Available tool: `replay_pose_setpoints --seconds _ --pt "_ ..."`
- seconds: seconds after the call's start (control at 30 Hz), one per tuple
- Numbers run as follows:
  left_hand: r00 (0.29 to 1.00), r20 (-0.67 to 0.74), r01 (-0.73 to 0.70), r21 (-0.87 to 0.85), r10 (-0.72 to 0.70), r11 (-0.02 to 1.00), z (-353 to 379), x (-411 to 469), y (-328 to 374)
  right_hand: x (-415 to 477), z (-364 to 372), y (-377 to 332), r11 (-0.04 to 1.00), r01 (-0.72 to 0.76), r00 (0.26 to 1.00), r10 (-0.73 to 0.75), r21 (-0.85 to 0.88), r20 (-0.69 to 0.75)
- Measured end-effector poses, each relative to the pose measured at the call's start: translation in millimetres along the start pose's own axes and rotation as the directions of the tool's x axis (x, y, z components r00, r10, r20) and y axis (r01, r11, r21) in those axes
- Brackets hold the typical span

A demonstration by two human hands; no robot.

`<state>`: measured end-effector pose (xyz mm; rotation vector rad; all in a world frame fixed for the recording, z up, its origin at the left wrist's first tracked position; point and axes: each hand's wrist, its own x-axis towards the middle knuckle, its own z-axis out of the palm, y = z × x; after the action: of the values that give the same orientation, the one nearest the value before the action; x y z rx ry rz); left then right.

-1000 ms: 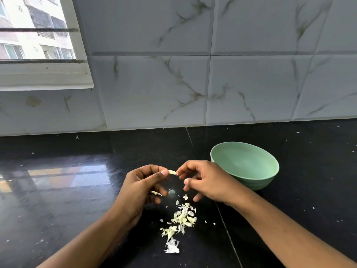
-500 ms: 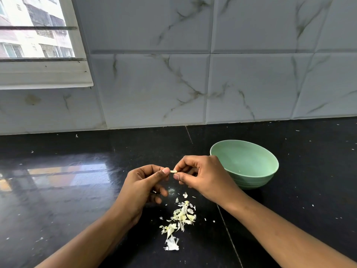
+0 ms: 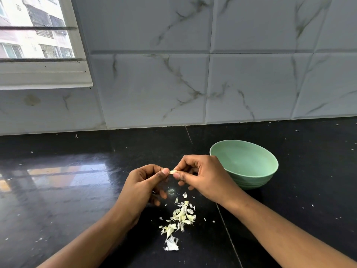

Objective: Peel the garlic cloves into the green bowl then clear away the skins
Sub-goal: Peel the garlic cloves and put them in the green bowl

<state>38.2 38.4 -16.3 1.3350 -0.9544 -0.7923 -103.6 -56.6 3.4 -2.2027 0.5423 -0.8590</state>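
Note:
A small pale garlic clove [image 3: 172, 172] is pinched between both hands above the black counter. My left hand [image 3: 144, 185] holds its left end between thumb and forefinger. My right hand [image 3: 202, 176] pinches its right end with thumb and curled fingers. Just right of my right hand stands the green bowl [image 3: 269, 161]; I see nothing inside the visible part of it. A heap of pale garlic skins [image 3: 180, 217] lies on the counter below my hands, with a white papery piece [image 3: 171, 245] at its near end.
The black polished counter [image 3: 58, 190] runs back to a grey marbled tile wall [image 3: 193, 84]. A white-framed window [image 3: 38, 72] is at the upper left. Tiny skin flecks are scattered across the counter, mostly at the right.
My right hand has moved left and closed onto the clove's right end, which only my left hand held one second ago. The bowl and skin heap have not moved.

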Motion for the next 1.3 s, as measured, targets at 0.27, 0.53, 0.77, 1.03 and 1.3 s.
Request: replay_pose_setpoints --seconds 0.27,0.53,0.77,1.03,1.3 --pt "0.999 0.030 0.021 -0.012 -0.021 1.000 1 0 -1 0 0 1 0.999 0.033 0.999 -0.032 -0.039 0.005" --pt "0.999 0.020 0.026 0.017 -0.027 1.000 1 1 -3 0 0 1 0.992 0.113 0.993 -0.111 -0.063 0.025" --pt "0.997 0.033 0.071 0.049 -0.073 0.996 2 1 -1 1 0 5 0.959 0.230 0.973 -0.226 -0.167 0.042" --pt "0.990 0.040 0.137 0.010 -0.137 0.990 2 1 -1 1 1 5 0.944 0.249 0.968 -0.248 -0.215 0.032" --pt "0.995 -0.075 0.070 0.168 -0.058 0.983 -9 7 4 3 -5 4 0.995 0.065 0.997 -0.068 -0.076 -0.039"
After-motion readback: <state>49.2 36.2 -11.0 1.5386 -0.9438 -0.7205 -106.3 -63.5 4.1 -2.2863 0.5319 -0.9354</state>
